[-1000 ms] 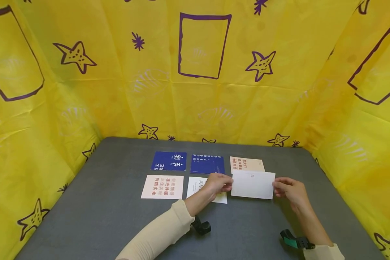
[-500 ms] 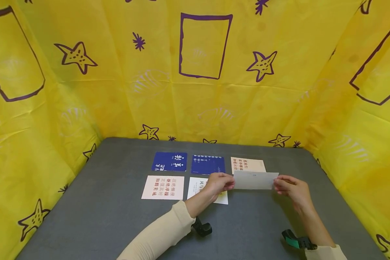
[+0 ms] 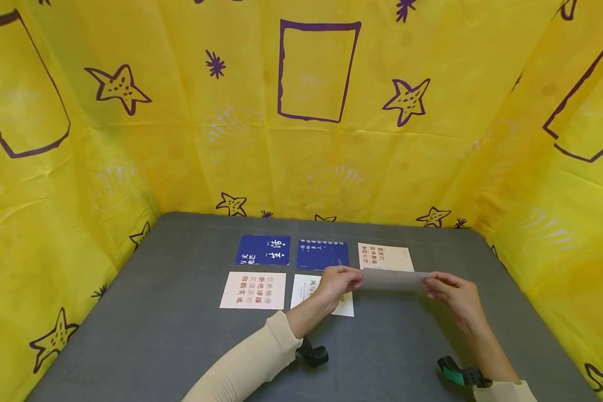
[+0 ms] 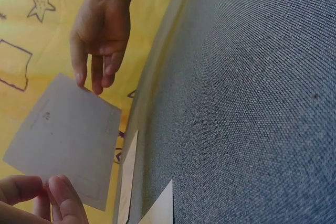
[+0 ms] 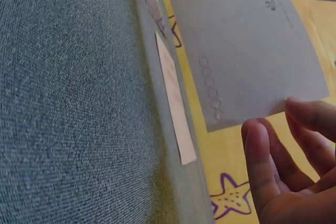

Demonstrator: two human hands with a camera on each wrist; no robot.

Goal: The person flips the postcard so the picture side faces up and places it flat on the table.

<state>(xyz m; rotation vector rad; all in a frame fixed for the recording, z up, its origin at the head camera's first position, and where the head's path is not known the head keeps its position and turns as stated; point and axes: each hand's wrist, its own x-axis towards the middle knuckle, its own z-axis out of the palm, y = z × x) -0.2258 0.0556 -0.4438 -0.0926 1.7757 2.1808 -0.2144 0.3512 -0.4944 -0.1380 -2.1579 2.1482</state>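
A white postcard (image 3: pixel 394 280) is held above the table between both hands, tilted so that the head view sees it almost edge-on. My left hand (image 3: pixel 335 286) pinches its left edge between thumb and fingers. At the opposite edge, the fingertips of my right hand (image 3: pixel 456 301) hold the card. Its plain side shows a small printed mark and, in the right wrist view, a row of circles on the postcard (image 5: pixel 247 51). Below my left hand lies a white card (image 3: pixel 301 290), partly covered by that hand. A cream card with red writing (image 3: pixel 394 258) lies just behind the held postcard.
Two blue cards, the left one (image 3: pixel 253 250) and the right one (image 3: pixel 326 258), lie in the back row on the grey table (image 3: pixel 191 340). A pale pink card (image 3: pixel 231 296) lies front left. Yellow patterned cloth (image 3: pixel 181 111) surrounds the table's back and sides.
The postcard has tipped from showing its white side broadly to lying nearly edge-on in the head view. Both hands keep their hold and have barely shifted.
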